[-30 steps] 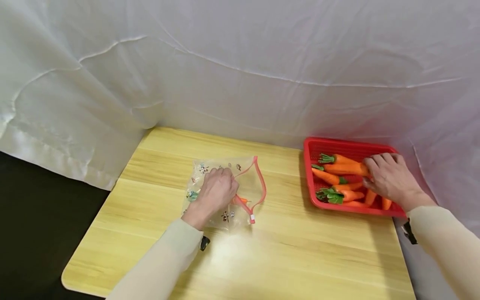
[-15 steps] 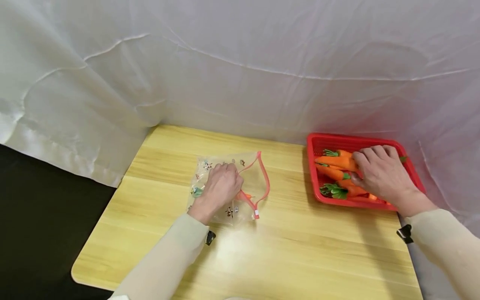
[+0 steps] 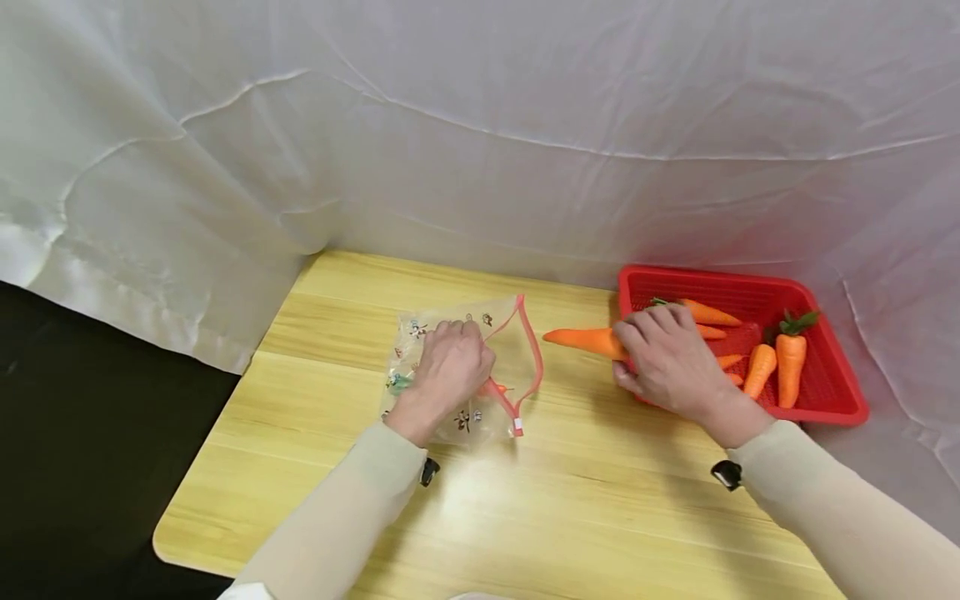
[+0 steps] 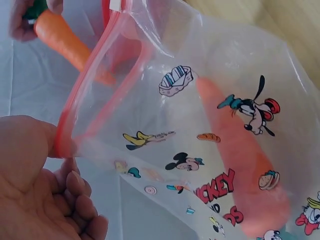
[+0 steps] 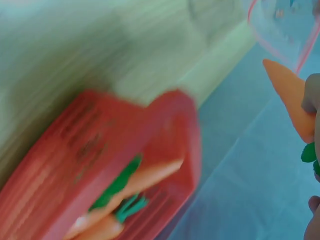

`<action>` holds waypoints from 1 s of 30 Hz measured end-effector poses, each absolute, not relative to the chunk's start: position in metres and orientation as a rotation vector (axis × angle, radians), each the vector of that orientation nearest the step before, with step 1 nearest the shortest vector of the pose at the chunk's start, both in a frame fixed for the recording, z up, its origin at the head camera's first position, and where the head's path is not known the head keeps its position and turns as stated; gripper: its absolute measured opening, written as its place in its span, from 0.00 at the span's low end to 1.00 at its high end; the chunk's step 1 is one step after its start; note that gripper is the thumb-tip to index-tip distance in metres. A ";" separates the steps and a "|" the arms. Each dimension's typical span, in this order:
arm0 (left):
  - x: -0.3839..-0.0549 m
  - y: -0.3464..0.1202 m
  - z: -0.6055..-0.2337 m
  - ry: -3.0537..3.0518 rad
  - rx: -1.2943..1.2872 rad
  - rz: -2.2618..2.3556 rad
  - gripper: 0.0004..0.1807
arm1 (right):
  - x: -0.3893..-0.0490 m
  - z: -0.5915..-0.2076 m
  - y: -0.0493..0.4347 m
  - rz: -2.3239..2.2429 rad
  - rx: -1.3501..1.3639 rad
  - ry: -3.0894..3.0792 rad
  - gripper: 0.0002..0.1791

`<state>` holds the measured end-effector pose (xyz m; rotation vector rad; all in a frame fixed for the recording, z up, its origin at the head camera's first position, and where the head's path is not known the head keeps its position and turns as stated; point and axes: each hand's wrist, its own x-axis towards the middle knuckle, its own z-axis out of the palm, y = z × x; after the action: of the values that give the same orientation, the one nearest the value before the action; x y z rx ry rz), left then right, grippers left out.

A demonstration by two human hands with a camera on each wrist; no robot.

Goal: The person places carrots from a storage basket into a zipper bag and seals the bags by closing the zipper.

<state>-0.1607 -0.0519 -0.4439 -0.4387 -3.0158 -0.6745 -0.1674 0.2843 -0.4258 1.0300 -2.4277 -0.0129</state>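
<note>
My left hand [image 3: 453, 362] pinches the red rim of a clear zip bag [image 4: 165, 110] printed with cartoon figures, and the bag's mouth gapes to the right. Inside the bag lies one carrot [image 4: 240, 155], seen through the plastic in the left wrist view. My right hand [image 3: 667, 358] grips another carrot [image 3: 585, 339] near its leafy end. Its tip points left at the bag's mouth, a short gap away in the head view. In the right wrist view the green leaves [image 5: 310, 152] of this carrot show below the fingers.
A red plastic basket [image 3: 847, 375] stands at the table's right back, with several carrots [image 3: 791, 367] in it. The wooden table [image 3: 570, 517] meets a white cloth backdrop [image 3: 480, 208] behind. A dark area lies off the table's left side.
My right hand has taken a carrot out of the basket and moved left with it, close to the bag's mouth. My left hand still holds the bag's rim.
</note>
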 end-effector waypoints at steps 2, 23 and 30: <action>-0.161 -0.051 -0.443 -3.005 -0.444 -0.658 0.11 | -0.168 -0.431 0.269 -0.012 1.040 -2.419 0.20; -0.167 -0.053 -0.428 -3.000 -0.379 -0.725 0.10 | -0.150 -0.412 0.232 0.088 1.019 -2.232 0.15; -0.165 -0.047 -0.417 -3.003 -0.388 -0.792 0.09 | -0.168 -0.443 0.198 0.034 1.021 -2.429 0.15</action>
<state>-0.1647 -0.0465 -0.4168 -0.3880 -3.0032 -0.7923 -0.1681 0.1984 -0.4426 1.0206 -2.4289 0.0336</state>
